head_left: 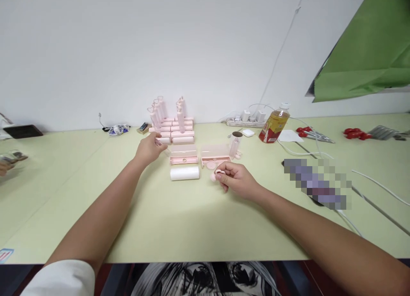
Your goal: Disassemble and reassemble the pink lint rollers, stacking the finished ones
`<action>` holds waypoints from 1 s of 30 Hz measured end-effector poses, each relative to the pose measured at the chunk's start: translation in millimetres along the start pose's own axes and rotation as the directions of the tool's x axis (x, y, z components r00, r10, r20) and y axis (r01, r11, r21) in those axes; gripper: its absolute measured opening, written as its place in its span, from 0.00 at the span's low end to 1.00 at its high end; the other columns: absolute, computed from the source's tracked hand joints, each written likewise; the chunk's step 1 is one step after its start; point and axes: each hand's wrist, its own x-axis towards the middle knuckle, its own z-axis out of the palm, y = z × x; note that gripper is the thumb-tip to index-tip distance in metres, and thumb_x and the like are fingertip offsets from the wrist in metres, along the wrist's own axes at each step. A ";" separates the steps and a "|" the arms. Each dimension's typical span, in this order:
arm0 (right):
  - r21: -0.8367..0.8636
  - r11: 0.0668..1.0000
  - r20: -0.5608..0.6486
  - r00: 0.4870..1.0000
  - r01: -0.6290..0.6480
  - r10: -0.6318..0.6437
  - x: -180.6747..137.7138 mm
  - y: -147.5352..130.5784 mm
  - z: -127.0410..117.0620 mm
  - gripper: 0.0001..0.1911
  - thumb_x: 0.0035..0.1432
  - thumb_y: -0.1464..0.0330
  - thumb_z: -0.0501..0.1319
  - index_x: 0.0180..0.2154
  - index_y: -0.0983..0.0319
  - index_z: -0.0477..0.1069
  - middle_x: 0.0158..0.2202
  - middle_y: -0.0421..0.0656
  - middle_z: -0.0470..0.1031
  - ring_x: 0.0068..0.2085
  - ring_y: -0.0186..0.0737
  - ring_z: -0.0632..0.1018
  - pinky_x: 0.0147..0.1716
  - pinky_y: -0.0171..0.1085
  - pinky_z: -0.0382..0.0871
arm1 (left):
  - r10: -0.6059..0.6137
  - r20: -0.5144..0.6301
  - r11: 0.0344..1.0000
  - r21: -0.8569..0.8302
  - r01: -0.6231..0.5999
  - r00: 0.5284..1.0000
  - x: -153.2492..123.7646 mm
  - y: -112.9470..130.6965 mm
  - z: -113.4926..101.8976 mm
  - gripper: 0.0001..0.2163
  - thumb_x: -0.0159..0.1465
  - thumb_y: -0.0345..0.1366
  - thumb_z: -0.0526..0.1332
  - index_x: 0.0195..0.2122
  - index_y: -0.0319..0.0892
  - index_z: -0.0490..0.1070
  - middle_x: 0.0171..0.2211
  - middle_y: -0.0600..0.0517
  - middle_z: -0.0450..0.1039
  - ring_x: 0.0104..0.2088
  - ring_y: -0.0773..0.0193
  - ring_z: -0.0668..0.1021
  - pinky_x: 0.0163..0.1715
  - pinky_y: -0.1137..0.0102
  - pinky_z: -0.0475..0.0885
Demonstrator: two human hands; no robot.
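My left hand [150, 150] reaches to the near left end of a group of pink cylindrical cases [182, 134], its fingers curled around something I cannot make out. My right hand [238, 180] pinches a small pink rounded piece [214, 175] between thumb and fingers. Between the hands lies a white roll [185, 173]. Behind it rests an opened pink case [183, 160] with a translucent lid, and a second opened case [215, 151] is to its right. A pink round disc [210, 165] is at that case's front, near my right fingertips.
Pink tubes with loop tops [181, 116] stand upright on the case group. A hollow roll [237, 136] stands at right. Farther right are a drink bottle [274, 124], a power strip [246, 121], cables, red-handled tools [314, 134] and a pixelated object [315, 185]. Another person's hand [4, 168] shows far left.
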 end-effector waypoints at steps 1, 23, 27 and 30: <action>-0.002 1.000 0.001 1.000 -0.007 0.007 0.0 0.7 0.3 0.15 0.50 0.57 0.66 0.29 0.62 0.68 0.19 0.34 0.65 0.20 0.30 0.67 0.19 0.32 0.68 | 0.024 0.041 0.998 0.062 -0.027 0.999 2.9 3.1 -0.1 0.21 0.54 0.43 0.64 0.48 0.44 0.69 0.36 0.49 0.76 0.37 0.57 0.78 0.33 0.68 0.69; 0.167 0.985 0.112 0.993 -0.041 0.023 -6.8 -2.2 9.2 0.18 0.47 0.59 0.70 0.30 0.61 0.64 0.20 0.34 0.69 0.18 0.31 0.71 0.20 0.32 0.68 | 0.544 0.387 0.826 -0.406 -0.392 0.745 -118.1 102.1 -1.7 0.14 0.64 0.48 0.57 0.39 0.42 0.73 0.27 0.54 0.73 0.27 0.67 0.72 0.26 0.73 0.63; 0.150 0.988 0.123 0.992 -0.028 0.009 -8.0 -0.5 14.5 0.15 0.51 0.60 0.67 0.30 0.61 0.64 0.21 0.35 0.70 0.22 0.33 0.74 0.23 0.33 0.69 | 0.525 0.454 0.816 -0.510 -0.274 0.720 -131.8 98.8 12.0 0.15 0.67 0.45 0.53 0.32 0.41 0.71 0.26 0.54 0.73 0.25 0.69 0.70 0.25 0.74 0.62; 0.023 0.999 -0.024 0.999 0.037 -0.036 -5.2 0.3 12.4 0.12 0.52 0.62 0.65 0.30 0.61 0.64 0.21 0.33 0.65 0.21 0.30 0.70 0.22 0.32 0.64 | 0.489 0.439 0.856 -0.410 -0.316 0.754 -129.6 94.5 9.5 0.14 0.68 0.43 0.51 0.32 0.41 0.70 0.26 0.53 0.72 0.27 0.67 0.71 0.27 0.73 0.62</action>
